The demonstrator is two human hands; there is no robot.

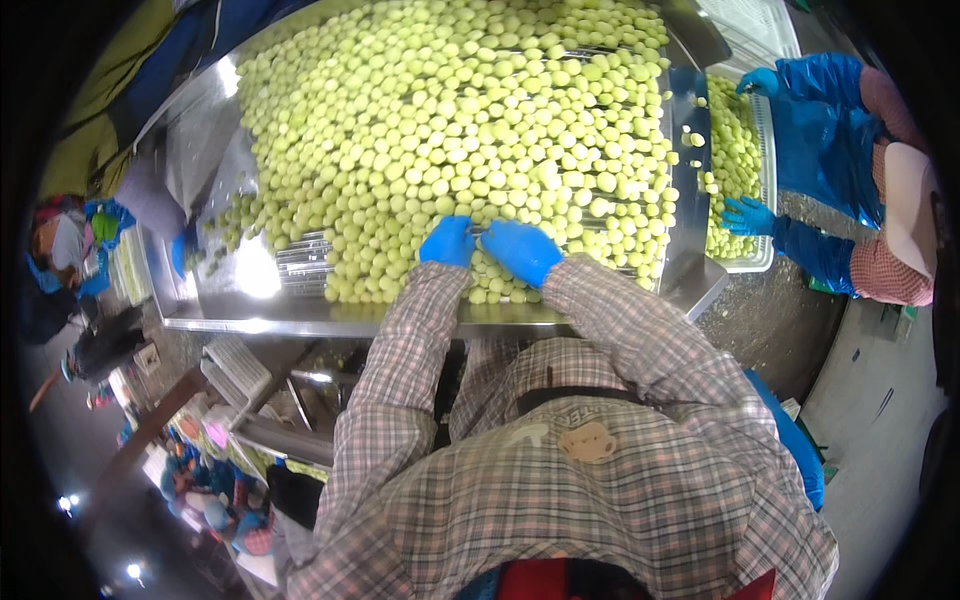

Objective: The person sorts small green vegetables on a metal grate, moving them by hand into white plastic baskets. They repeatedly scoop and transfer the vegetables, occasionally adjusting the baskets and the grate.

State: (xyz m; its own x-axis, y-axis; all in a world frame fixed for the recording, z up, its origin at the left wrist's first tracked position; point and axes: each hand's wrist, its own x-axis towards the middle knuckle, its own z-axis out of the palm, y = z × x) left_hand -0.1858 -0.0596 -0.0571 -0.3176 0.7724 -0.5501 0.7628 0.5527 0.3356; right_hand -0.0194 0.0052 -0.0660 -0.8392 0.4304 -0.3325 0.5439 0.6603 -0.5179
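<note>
A thick layer of round, pale green fruits covers a metal roller table, whose bare rollers show at the lower left. My left hand, in a blue glove, rests among the fruits near the table's front edge. Close to its right is my right hand, gloved in blue too, with its fingertips pointing at the left hand. A narrow gap with rollers showing lies between the two. The fingertips of both hands touch the fruits; whether any fruit is held under them is hidden.
At the right, a white plastic crate full of the fruits stands beyond the metal end wall, with a co-worker's two blue-gloved hands over it. Another person's sleeve reaches in at the left. A metal rim runs along the front.
</note>
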